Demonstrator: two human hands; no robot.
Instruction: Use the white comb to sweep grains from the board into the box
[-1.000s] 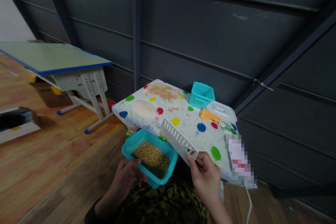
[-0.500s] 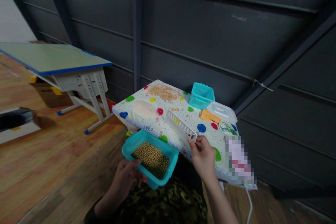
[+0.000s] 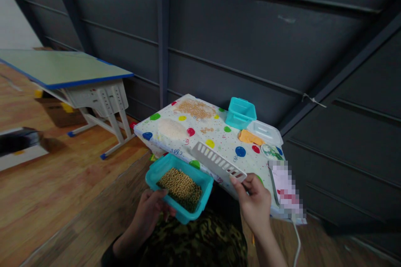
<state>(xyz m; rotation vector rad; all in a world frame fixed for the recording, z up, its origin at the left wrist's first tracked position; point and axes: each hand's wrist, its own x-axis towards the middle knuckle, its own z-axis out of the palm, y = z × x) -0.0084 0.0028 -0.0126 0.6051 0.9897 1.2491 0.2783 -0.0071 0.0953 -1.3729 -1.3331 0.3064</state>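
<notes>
My left hand (image 3: pixel 154 208) is closed on the near left rim of a teal plastic box (image 3: pixel 154 177), holding it just off the table's front edge. Inside the box lie soybeans (image 3: pixel 177 183), with darker green grains along the near side. My right hand (image 3: pixel 255 198) pinches the right end of a long white slotted plastic strip (image 3: pixel 216 162), whose far end reaches left over the table edge beside the box. On the tablecloth (image 3: pixel 216 135) are a spread of soybeans (image 3: pixel 196 109), a small cluster of them (image 3: pixel 207 130) and a pale heap of white grains (image 3: pixel 172 128).
A second teal box (image 3: pixel 240 113) stands at the table's back right, near a clear lid (image 3: pixel 265 132), an orange cloth (image 3: pixel 249 137) and a small plate (image 3: pixel 271 152). A white cable (image 3: pixel 297 242) hangs at the right corner. A green-topped desk (image 3: pixel 62 66) stands left; a dark wall slopes behind.
My right hand has brought the white slotted strip nearer to me and slightly right, off the small soybean cluster. The left hand and its box are almost unmoved.
</notes>
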